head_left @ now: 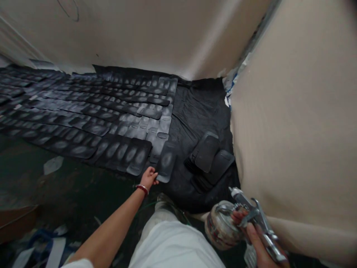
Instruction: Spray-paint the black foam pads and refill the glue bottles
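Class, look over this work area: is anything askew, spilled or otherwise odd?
Yes: the piled panels on the black sheet sit unevenly, turned at differing angles, unlike the long rows beside them. No spill is visible.

So your left arm's reaching out in front of you, left hand [149, 178] palm-down-ish with the fingers pinched in a closed grip. Your right hand [255, 232] is lower and off to the right, fingers curled around in a grip, forearm mostly out of view.
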